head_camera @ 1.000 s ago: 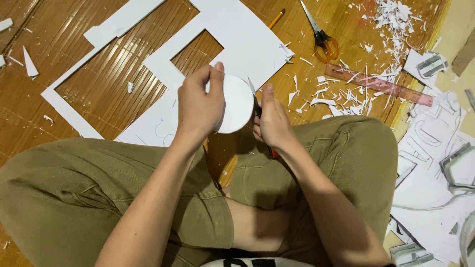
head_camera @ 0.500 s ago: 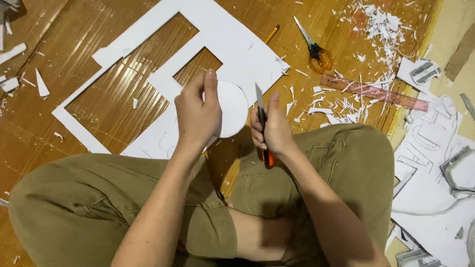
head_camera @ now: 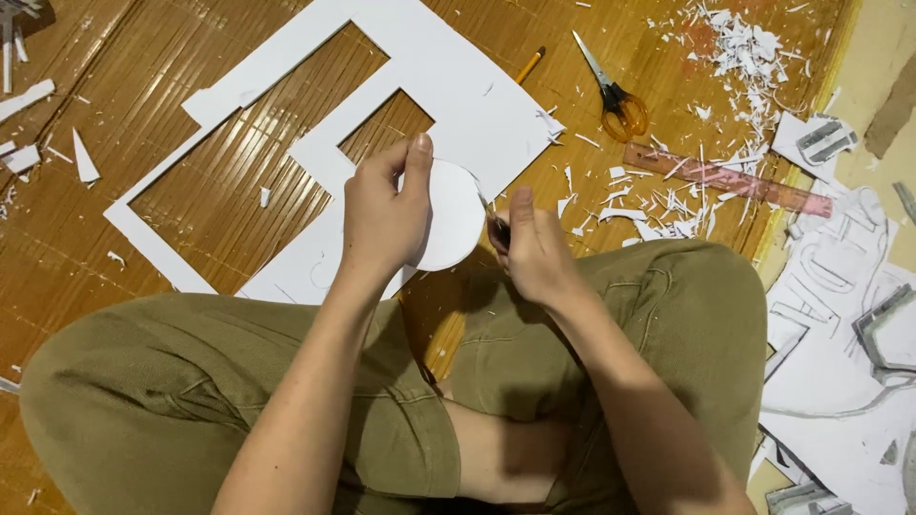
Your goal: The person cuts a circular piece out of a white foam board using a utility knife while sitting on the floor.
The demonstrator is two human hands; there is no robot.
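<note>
My left hand (head_camera: 384, 217) pinches a white round disc (head_camera: 451, 216) of foam board, held upright above my lap. My right hand (head_camera: 534, 250) is closed around a craft knife (head_camera: 497, 229), whose blade tip meets the disc's right edge; most of the knife is hidden in the fist. Beneath both hands lies a large white foam board sheet (head_camera: 458, 91) with rectangular holes cut out of it, resting on the woven bamboo mat (head_camera: 191, 38). I sit cross-legged in olive trousers.
Orange-handled scissors (head_camera: 613, 95), a pencil (head_camera: 530, 65) and a pink translucent ruler (head_camera: 725, 179) lie at the upper right among white offcut scraps (head_camera: 739, 48). Printed paper sheets and grey cut shapes (head_camera: 849, 286) cover the floor on the right. Small white strips (head_camera: 24, 100) sit at left.
My right hand has tipped the knife over so its orange handle is hidden in the fist and the blade now touches the disc's edge. The view has shifted slightly.
</note>
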